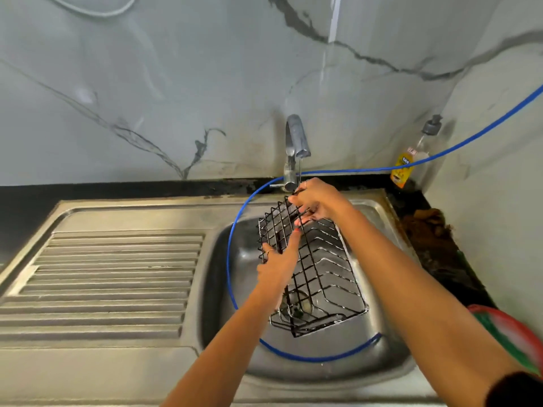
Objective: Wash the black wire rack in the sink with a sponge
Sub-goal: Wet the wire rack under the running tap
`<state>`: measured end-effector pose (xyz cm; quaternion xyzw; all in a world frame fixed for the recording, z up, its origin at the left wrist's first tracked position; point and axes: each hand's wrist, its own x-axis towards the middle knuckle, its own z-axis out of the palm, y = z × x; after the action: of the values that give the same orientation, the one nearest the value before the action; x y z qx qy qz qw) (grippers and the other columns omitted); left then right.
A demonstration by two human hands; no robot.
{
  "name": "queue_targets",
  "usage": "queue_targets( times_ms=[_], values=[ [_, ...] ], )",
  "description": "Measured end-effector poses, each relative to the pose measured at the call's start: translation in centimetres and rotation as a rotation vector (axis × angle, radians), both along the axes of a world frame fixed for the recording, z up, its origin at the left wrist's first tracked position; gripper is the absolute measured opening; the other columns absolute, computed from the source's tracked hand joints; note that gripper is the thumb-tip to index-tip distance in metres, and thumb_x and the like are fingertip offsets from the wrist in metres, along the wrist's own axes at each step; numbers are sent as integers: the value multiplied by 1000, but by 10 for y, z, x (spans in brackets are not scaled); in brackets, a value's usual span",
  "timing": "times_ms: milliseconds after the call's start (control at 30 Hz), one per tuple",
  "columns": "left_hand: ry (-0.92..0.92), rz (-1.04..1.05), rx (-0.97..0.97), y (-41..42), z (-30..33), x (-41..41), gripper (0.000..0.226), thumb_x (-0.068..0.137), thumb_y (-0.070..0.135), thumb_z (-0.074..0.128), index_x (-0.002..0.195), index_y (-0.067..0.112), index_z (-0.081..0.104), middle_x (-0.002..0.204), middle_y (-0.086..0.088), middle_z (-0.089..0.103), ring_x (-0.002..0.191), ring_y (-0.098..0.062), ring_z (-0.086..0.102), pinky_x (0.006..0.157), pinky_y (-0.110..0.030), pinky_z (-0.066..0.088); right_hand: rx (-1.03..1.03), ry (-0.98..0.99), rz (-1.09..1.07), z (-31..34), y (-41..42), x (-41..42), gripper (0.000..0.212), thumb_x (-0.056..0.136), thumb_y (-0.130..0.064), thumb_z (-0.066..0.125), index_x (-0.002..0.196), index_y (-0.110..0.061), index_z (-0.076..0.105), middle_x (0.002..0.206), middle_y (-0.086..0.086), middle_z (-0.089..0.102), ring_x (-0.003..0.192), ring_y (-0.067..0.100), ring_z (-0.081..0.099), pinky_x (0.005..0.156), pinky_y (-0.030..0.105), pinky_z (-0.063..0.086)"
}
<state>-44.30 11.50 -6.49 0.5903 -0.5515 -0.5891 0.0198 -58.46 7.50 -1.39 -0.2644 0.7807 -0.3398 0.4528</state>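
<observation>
Right hand grips rack; left hand touches.

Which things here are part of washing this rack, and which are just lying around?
Job: rack, with left hand and right hand on it; sink; trickling tap. No sponge in view.
Lying about: blue hose; bottle in the corner; red-green thing at right edge.

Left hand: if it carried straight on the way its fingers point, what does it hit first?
The black wire rack: the left hand points away from the person and already seems to touch its raised side. Beyond the wires lies the right hand gripping the far edge, though depth is unclear.
</observation>
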Motion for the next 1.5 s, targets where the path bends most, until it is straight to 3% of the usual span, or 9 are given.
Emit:
queue_targets(
  times_ms=[133,300,433,600,733,900,1100,1233,1500],
  values=[
    [-92,-65,-71,-6,23,-3,147,37,101,34,151,25,-19,158,-22,11,144,-43,16,114,-58,17,8,47,-9,16,-18,4,32,92,-13,60,119,1,52,112,24,60,98,37,66,84,45,56],
    [-139,-167,-78,-18,34,-5,157,25,101,37,150,25,-19,160,-21,6,144,-43,17,115,-57,19,11,110,-46,18,-23,4,29,92,-10,60,118,2,54,114,17,59,108,29,58,76,33,52],
    [-112,-252,-105,-22,35,-14,118,75,68,63,153,22,-13,161,-17,-4,147,-36,10,115,-45,19,39,115,-33,12,-27,6,31,91,-9,61,119,3,54,88,15,55,91,27,60,71,35,55],
    [-119,-214,-187,-29,27,-20,90,85,31,60,154,18,4,154,-19,18,139,-37,27,113,-44,28,70,158,-22,12,-28,9,29,92,-11,60,115,4,54,83,19,58,95,36,66,83,46,56],
    [53,-123,-207,-31,13,-24,80,72,44,47,148,24,29,144,-12,39,127,-36,44,107,-49,38,59,154,-5,19,-24,5,28,94,-9,57,117,6,50,91,24,58,99,42,64,82,50,56],
    [200,-92,-71,-24,20,-23,87,67,58,51,147,34,26,151,-6,31,134,-33,37,107,-53,35,12,184,95,31,-17,6,27,98,-12,49,121,3,50,92,17,56,94,32,63,75,42,57],
    [389,18,177,-25,29,-16,54,83,30,55,135,18,47,124,-11,60,100,-30,62,63,-39,55,-131,830,459,15,17,21,38,102,-30,34,134,-21,51,142,9,40,106,23,57,90,34,41],
    [347,-138,-13,-24,16,-15,88,70,37,60,147,48,19,154,-5,32,138,-30,34,106,-47,35,-92,847,427,7,60,31,42,101,-45,28,136,-32,48,159,11,6,131,35,42,104,42,35],
    [294,-208,-78,-27,36,-8,50,92,4,47,139,19,47,123,-12,57,121,-30,50,101,-42,42,-48,876,329,8,66,29,62,95,-57,33,147,-24,29,157,6,17,136,29,35,105,48,38]
  ],
)
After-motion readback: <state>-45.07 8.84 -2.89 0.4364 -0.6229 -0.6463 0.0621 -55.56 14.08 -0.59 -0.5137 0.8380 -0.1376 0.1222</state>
